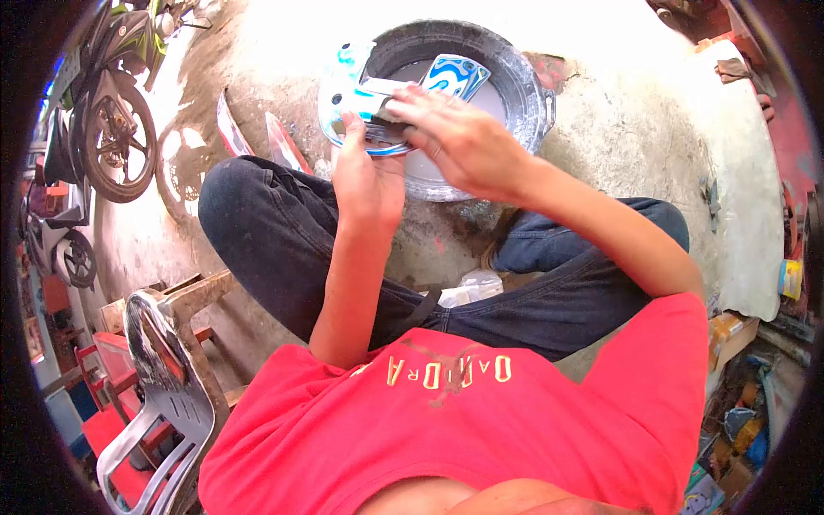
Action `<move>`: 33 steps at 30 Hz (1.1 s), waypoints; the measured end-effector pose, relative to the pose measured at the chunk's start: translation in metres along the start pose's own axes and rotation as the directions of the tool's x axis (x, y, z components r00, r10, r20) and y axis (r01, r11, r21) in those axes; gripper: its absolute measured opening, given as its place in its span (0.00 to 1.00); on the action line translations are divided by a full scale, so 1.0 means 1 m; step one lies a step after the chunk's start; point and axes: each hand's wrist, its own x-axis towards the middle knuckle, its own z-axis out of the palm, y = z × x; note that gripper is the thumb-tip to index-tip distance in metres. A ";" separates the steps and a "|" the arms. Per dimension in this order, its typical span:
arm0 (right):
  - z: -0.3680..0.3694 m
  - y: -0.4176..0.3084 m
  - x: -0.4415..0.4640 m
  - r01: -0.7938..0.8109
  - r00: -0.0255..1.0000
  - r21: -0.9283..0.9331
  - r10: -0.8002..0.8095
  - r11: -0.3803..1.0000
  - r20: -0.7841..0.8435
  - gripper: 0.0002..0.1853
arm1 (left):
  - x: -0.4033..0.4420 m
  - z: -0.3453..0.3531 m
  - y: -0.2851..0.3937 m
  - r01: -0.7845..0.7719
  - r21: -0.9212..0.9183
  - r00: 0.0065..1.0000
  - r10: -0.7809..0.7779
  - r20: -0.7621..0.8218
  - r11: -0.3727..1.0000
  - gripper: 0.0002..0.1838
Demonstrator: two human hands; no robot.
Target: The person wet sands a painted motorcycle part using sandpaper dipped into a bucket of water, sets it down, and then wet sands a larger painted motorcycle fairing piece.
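A blue-and-white panel (342, 101) with dark holes is held over the left rim of a round grey basin (528, 90). My left hand (369, 176) grips its lower edge, thumb on the face. My right hand (459, 142) lies across the panel's right side, its fingers pressed together on something dark that I cannot make out. Inside the basin is cloudy liquid (491, 101), and another blue-and-white patterned piece (455, 75) leans at the back, behind my right fingers.
Red-and-white pieces (283, 142) lie on the concrete floor left of the basin. Motorcycles (116, 142) stand at the far left. A grey plastic part (176, 412) rests by a wooden frame (202, 296) at lower left. A long pale slab (747, 189) is at right.
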 end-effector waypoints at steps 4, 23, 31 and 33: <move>-0.025 0.013 0.013 -0.260 0.953 0.188 0.283 0.947 -0.112 0.21 | -0.001 0.009 0.004 -0.018 -0.026 0.999 0.017 -0.029 1.000 0.19; -0.028 0.046 0.008 -0.371 0.928 -0.075 0.366 0.926 -0.071 0.16 | -0.003 0.013 0.002 -0.011 -0.043 1.000 0.009 -0.028 0.999 0.19; 0.002 0.040 0.010 -0.135 0.966 -0.075 0.114 0.988 -0.233 0.21 | -0.007 0.017 0.005 -0.063 -0.038 0.997 0.061 -0.040 0.997 0.18; 0.004 0.015 0.005 -0.044 0.979 -0.099 0.023 0.994 -0.202 0.21 | -0.005 0.015 0.005 -0.069 -0.046 0.996 0.067 -0.054 0.997 0.18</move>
